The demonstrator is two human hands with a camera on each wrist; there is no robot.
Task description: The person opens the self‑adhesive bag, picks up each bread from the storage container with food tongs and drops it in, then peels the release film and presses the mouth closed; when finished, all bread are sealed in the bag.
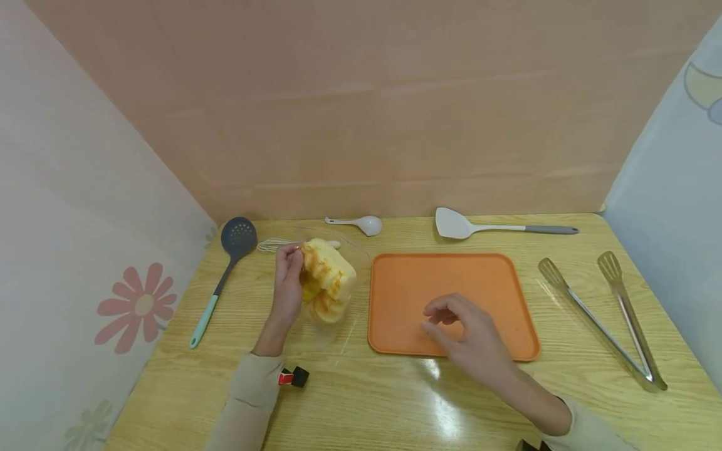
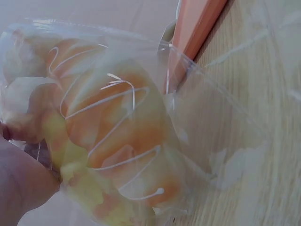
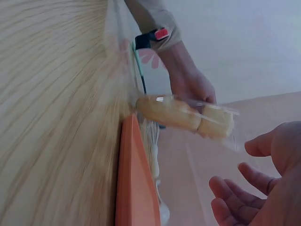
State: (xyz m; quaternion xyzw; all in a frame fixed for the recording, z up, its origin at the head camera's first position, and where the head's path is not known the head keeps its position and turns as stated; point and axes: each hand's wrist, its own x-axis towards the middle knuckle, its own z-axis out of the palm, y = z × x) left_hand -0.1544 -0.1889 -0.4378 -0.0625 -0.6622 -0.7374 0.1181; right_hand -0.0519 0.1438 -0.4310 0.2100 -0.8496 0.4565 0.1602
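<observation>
My left hand (image 1: 288, 287) pinches the edge of a clear plastic bag (image 2: 221, 127) of bread, held up left of the orange tray (image 1: 395, 300). Inside the bag, the golden-brown bread (image 1: 333, 269) includes a croissant-like piece with white zigzag icing, plain in the left wrist view. Yellow pieces (image 2: 75, 183) show beside it through the film. Over the tray is my right hand (image 1: 470, 338), fingers loosely bent and nothing between them. In the right wrist view its fingers are spread, a short way from the bag.
A skimmer (image 1: 239, 238) lies on the left, with a whisk (image 1: 273, 245) and a white ladle (image 1: 369, 225) along the back. Behind the tray is a white spatula (image 1: 453, 224); metal tongs (image 1: 632, 319) lie spread on the right. Panels enclose the wooden table.
</observation>
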